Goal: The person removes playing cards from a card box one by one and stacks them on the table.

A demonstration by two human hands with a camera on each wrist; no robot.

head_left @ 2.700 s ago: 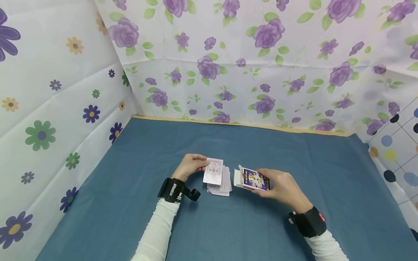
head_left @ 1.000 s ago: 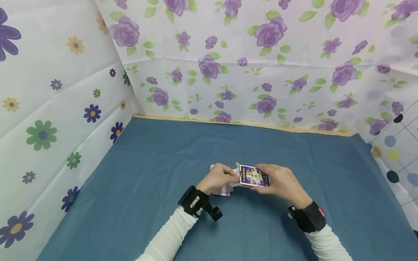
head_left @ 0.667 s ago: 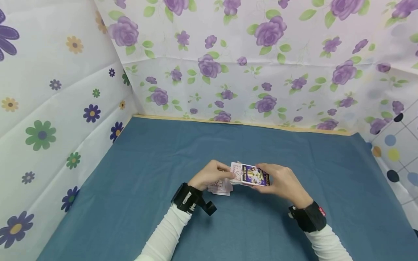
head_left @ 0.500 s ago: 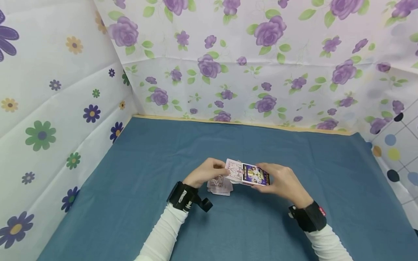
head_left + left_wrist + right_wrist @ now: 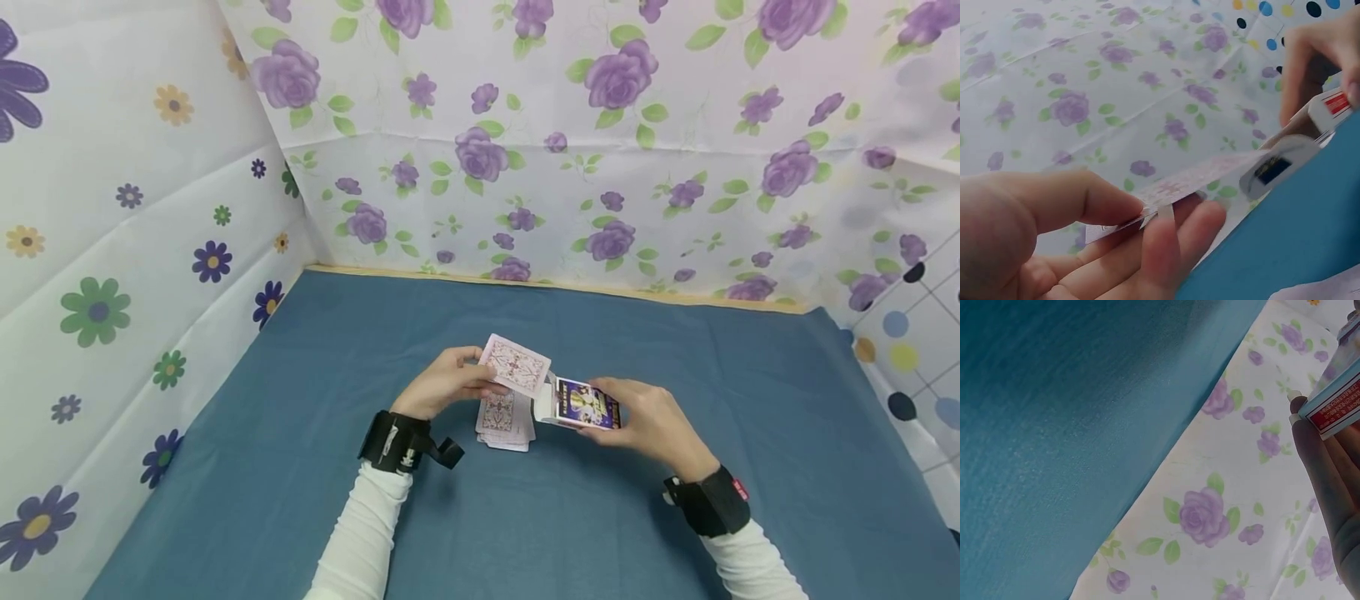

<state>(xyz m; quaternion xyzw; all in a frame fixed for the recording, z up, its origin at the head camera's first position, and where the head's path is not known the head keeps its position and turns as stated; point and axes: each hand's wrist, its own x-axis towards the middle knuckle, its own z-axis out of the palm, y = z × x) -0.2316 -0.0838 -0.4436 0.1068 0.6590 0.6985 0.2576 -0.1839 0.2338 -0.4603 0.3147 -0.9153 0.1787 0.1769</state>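
Between the thumb and fingers of my left hand (image 5: 441, 383) is a playing card (image 5: 516, 367), back side up and tilted, held above the pile; whether it is one card or several I cannot tell. Seen from the left wrist, the card (image 5: 1191, 178) is nearly edge-on, its far end pointing at the box's flap (image 5: 1272, 169). A loose pile of cards (image 5: 506, 423) with pink-patterned backs lies below it on the cloth. My right hand (image 5: 651, 423) grips the purple-fronted card box (image 5: 587, 405) by its sides, the uncovered end facing left. In the right wrist view the box (image 5: 1339, 403) is partly cut off.
A blue cloth (image 5: 600, 517) covers the table. Behind it rises a flowered sheet (image 5: 540, 192), with a daisy-print sheet (image 5: 165, 250) on the left and a dotted one (image 5: 907, 367) on the right.
My left hand reached the box's mouth, drew the card out and carried it left and up over the pile. The right hand and box have stayed nearly in place.
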